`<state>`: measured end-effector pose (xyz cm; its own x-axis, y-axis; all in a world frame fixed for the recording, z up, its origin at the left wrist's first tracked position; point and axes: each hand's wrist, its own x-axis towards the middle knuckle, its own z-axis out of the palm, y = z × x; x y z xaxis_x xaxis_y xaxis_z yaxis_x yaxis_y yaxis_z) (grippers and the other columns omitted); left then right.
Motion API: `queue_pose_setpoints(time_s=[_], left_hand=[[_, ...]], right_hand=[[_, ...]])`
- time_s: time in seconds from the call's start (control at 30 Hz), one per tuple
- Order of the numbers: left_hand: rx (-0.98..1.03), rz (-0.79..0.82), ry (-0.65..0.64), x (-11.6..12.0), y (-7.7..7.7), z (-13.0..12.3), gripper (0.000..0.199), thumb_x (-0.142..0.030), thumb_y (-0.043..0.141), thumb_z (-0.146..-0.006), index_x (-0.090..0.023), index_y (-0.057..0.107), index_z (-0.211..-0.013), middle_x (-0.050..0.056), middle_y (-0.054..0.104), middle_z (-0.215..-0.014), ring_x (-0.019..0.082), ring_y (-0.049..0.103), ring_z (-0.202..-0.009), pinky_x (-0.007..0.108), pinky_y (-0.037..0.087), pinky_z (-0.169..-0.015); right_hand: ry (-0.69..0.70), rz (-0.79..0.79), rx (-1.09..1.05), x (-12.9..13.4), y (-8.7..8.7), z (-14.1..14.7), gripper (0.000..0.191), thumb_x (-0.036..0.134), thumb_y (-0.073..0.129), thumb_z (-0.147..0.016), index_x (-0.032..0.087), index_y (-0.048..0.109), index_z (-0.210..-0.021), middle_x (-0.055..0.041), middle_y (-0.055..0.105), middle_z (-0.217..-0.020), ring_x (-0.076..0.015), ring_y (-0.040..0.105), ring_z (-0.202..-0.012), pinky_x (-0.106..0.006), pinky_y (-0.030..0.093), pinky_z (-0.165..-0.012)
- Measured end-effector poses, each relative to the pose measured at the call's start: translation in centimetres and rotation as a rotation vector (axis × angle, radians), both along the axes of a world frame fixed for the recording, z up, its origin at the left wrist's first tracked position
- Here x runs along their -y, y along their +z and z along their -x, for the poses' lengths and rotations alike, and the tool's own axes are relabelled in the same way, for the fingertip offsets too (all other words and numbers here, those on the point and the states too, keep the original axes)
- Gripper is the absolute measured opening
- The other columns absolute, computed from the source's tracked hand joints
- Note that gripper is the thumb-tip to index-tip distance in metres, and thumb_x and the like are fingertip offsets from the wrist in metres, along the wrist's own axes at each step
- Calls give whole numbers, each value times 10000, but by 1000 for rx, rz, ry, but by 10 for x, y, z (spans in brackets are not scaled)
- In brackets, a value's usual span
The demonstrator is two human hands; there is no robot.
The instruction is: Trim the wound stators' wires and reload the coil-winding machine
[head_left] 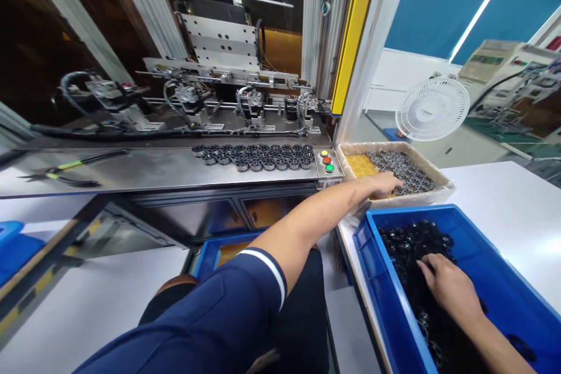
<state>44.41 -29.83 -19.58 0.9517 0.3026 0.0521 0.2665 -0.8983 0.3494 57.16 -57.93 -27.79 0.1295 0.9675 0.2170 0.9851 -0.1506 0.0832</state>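
Note:
My left hand (385,184) reaches across to the lined box (442,194), its fingers closed and pointing down at the small grey metal parts (407,169) packed in rows there. What its fingertips hold, if anything, is hidden. Inside the blue bin (475,222), my right hand (451,286) rests over a heap of black ring-like plastic parts (412,242). Its thumb and fingers are curled together at the heap, and anything between them cannot be made out. Several rows of round black assemblies (263,156) stand on the metal ledge of the machine.
Beside the rows is a button box (328,163) with yellow, red and green buttons. Long-handled pliers (70,169) lie on the ledge's left. Behind stands a machine with fixtures (252,102) and a yellow upright bar (350,49). A white fan (432,108) stands beyond the lined box.

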Motion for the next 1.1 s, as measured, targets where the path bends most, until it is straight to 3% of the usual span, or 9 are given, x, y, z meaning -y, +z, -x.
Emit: queue_pose_setpoints(time_s=[0.17, 0.33, 0.43, 0.57, 0.6, 0.63, 0.8, 0.93, 1.1], left_hand=[[-85, -36, 20, -4, -10, -9, 335, -341, 629, -930, -169, 608, -1216, 100, 623, -1271, 242, 635, -1099, 468, 553, -921], [-14, 1, 106, -1, 0, 1, 184, -243, 702, -865, -139, 681, -1015, 92, 695, -1125, 241, 657, -1058, 450, 537, -926], [142, 54, 141, 7, 16, 29, 119, -169, 732, -802, -108, 703, -900, 138, 721, -1014, 287, 667, -1036, 404, 517, -902], [428, 155, 120, 44, 23, 105, 421, -364, 655, -888, -113, 592, -1219, 113, 685, -1134, 182, 650, -940, 289, 509, -841], [501, 215, 106, 58, 20, 128, 496, -393, 631, -904, -133, 526, -1313, 102, 667, -1165, 144, 637, -872, 260, 512, -790], [655, 425, 83, 73, 15, 150, 530, -355, 667, -882, -153, 511, -1347, 103, 653, -1182, 125, 621, -816, 255, 506, -749], [960, 1104, 14, 139, -13, 226, 415, -283, 783, -783, -154, 691, -1166, 83, 624, -1057, 112, 568, -827, 259, 482, -770], [855, 1323, 36, 165, -12, 242, 435, -240, 797, -777, -158, 688, -1189, 93, 692, -1077, 135, 641, -900, 290, 497, -902], [789, 1489, -12, 182, -7, 235, 459, -224, 803, -772, -175, 677, -1211, 106, 715, -1134, 168, 686, -978, 337, 506, -962]], right_hand=[[77, -181, -3, -1, 3, -7, 350, 419, 396, -987, 164, 615, -1087, -97, 756, -879, -242, 738, -701, -354, 586, -641], [275, -214, 1, -3, -1, -13, 388, 456, 393, -992, 171, 656, -1007, -110, 726, -975, -242, 734, -831, -384, 578, -818], [264, -185, -14, -2, -1, -13, 440, 509, 374, -986, 184, 670, -991, -87, 698, -954, -237, 720, -818, -391, 566, -798], [272, -207, -59, -4, 4, -10, 424, 517, 397, -971, 187, 663, -975, -78, 704, -944, -255, 716, -836, -420, 550, -833], [267, -216, -75, -5, 7, -7, 406, 504, 406, -968, 188, 661, -970, -80, 706, -940, -260, 715, -839, -426, 548, -842], [257, -225, -94, -6, 12, -1, 383, 487, 417, -967, 190, 659, -969, -81, 708, -932, -260, 713, -834, -426, 548, -839], [135, -343, -276, -6, 63, 69, 283, 452, 513, -937, 212, 660, -960, -51, 713, -865, -210, 684, -694, -376, 566, -737], [244, -457, -495, 3, 105, 144, 87, 295, 644, -902, 227, 673, -948, -38, 707, -950, -195, 682, -796, -331, 564, -748], [468, -486, -683, 21, 112, 183, 250, 40, 658, -846, 196, 659, -1041, -63, 654, -958, -198, 652, -848, -341, 531, -735]])
